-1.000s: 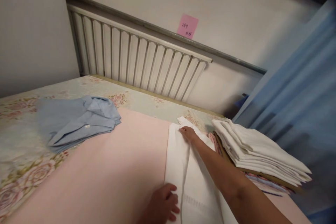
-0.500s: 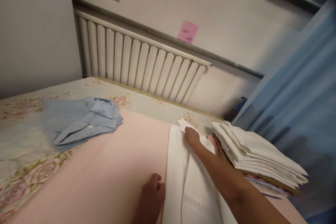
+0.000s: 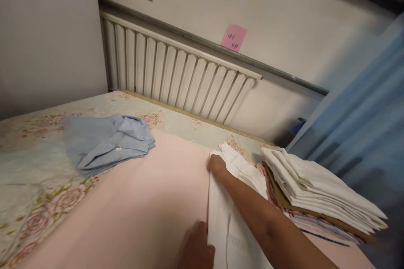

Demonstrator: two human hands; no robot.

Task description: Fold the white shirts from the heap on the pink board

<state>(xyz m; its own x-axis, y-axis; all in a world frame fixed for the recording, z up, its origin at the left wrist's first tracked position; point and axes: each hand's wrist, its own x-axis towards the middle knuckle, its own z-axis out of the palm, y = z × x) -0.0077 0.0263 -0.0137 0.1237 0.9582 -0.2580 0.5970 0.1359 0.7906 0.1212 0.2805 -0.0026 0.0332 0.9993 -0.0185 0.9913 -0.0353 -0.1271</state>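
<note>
A long white folded cloth [image 3: 225,222] lies on the pink sheet [image 3: 139,201]. My right hand [image 3: 216,164] grips the cloth's far left corner, fingers closed on the edge. At the bottom of the view, my left hand [image 3: 197,250] holds the near left edge of the same cloth; only part of that hand shows. My right forearm lies across the cloth and hides its middle.
A stack of folded white cloths [image 3: 318,187] sits to the right on striped fabric and a brown board. A crumpled blue shirt [image 3: 107,143] lies at the left on the floral bedspread [image 3: 38,185]. A radiator [image 3: 176,75] lines the wall; a blue curtain [image 3: 362,113] hangs right.
My right hand slid from the cloth's top to its far left corner and took hold. My left hand shifted onto the near left edge. The camera view drifted slightly.
</note>
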